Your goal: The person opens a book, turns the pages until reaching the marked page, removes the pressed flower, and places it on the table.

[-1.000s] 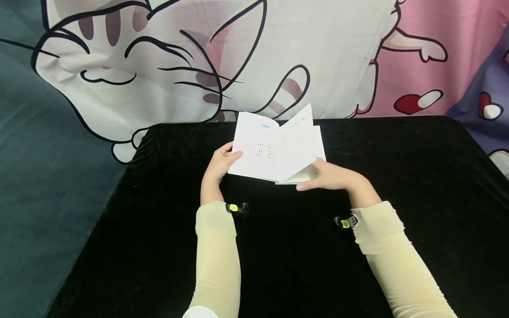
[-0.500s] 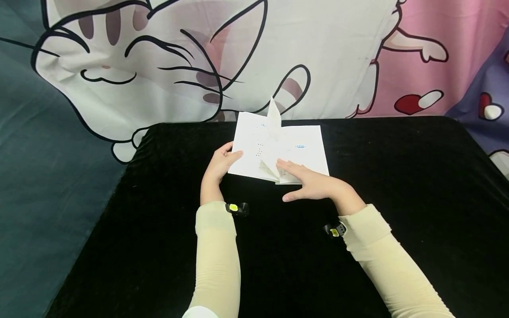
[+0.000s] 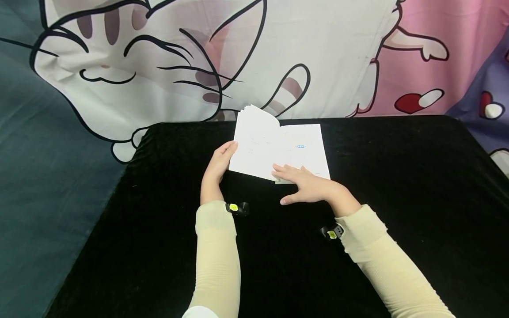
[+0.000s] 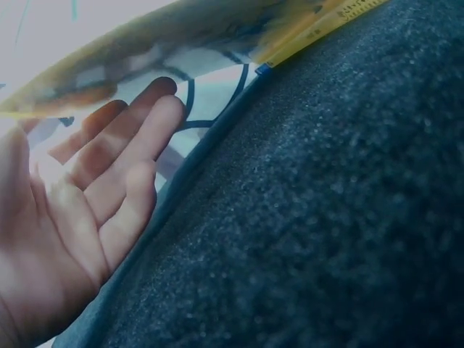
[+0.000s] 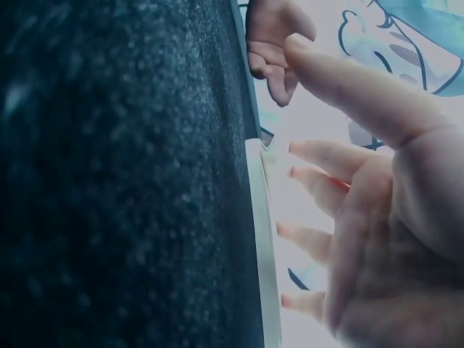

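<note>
head: high, forward-down | wrist views: close, palmward | all share left hand [image 3: 219, 162]

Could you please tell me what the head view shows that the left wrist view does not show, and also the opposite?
Only the head view: the right hand with fingers spread over the lower part of the open book, its white inner pages, a small blue print, and both cream sleeves.

Only the left wrist view: the book's colourful underside with yellow along its edge, and the palm side of the left hand.

Both: the left hand, the book, the dark cloth and the cartoon backdrop.
</note>
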{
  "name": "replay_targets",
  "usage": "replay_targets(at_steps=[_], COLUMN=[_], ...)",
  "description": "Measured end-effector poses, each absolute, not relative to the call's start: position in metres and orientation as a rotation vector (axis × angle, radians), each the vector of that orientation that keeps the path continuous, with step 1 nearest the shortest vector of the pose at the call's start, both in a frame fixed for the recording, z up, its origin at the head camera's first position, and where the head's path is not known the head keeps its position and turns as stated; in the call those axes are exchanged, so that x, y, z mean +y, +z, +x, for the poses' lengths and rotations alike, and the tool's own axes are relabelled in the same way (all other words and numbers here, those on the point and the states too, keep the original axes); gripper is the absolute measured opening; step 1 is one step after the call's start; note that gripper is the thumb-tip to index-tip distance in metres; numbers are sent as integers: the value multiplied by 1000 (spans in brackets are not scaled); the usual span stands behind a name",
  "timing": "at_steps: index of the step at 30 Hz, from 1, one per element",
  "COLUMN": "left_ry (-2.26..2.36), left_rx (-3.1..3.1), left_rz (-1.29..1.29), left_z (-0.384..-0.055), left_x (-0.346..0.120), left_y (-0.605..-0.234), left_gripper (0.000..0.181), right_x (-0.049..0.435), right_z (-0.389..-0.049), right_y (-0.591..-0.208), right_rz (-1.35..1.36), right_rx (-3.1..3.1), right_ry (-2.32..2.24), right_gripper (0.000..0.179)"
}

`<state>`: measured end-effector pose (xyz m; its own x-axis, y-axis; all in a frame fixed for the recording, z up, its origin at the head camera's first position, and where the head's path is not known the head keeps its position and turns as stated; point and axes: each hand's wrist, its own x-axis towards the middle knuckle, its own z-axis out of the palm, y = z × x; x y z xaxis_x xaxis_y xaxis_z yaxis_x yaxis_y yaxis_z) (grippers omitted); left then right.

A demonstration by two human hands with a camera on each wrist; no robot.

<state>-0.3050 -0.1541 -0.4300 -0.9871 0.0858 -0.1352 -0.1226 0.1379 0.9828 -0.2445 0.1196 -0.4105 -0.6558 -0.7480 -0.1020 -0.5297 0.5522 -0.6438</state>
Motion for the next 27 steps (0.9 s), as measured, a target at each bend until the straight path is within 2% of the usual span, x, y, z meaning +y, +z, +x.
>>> replay_targets(at_steps=[4,10,14,27], left_ry=[1963,1989,1996,1954], left_rx=[2271,2214,2193,2228], left_rz=[-20,32,31,17], left_z=[-305,-304,-304,-303], left_x=[-154,-154,-153,-153], left_y=[-430,-429,-430,-430], left_gripper=[52,36,32,35], right_x=[118,115,123,211], right_z=[-244,-243,-249,-278], right_y=[-412,-412,-414,-422], right_rz=[-1040,-1017,-1019,-606], right_rx=[2461,2494,2479,2489], right_ry=[-782,-739,-816,-962], right_gripper=[78,73,71,76])
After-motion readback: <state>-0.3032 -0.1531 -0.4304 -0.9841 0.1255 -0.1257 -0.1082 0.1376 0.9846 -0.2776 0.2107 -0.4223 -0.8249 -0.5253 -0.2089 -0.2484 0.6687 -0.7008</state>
